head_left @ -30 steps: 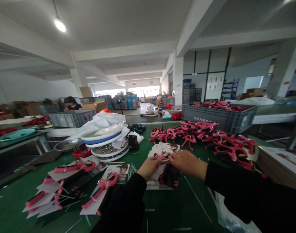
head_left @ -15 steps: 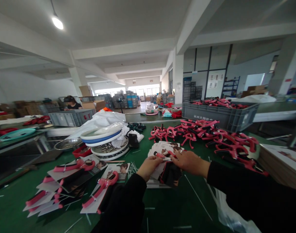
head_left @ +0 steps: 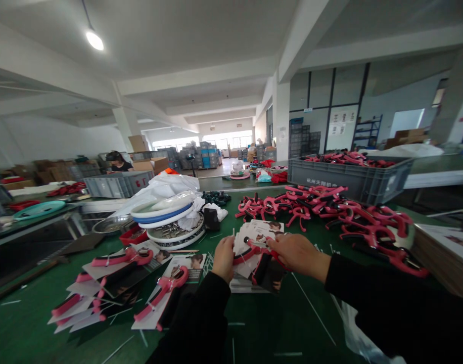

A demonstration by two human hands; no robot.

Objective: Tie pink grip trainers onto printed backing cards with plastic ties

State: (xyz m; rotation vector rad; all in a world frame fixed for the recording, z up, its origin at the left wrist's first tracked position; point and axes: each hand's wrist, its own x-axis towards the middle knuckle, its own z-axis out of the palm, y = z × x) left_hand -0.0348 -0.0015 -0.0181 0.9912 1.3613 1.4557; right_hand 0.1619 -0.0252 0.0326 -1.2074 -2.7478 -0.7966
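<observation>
Two hands work at lower centre: the left hand (head_left: 224, 259) has its fingers together on the edge of a printed card (head_left: 242, 250), while the right hand (head_left: 297, 264) has its fingers clamped on a pink plastic clamp (head_left: 256, 247) lying across the card. More pink clamps (head_left: 311, 205) heap to the right on the green table (head_left: 262, 323), beside a grey crate (head_left: 349, 182).

Pink-and-black hand grips (head_left: 254, 250) lie on the green work table (head_left: 254, 323), beside a grey crate (head_left: 349, 181) and black sleeves (head_left: 379, 303).
</observation>
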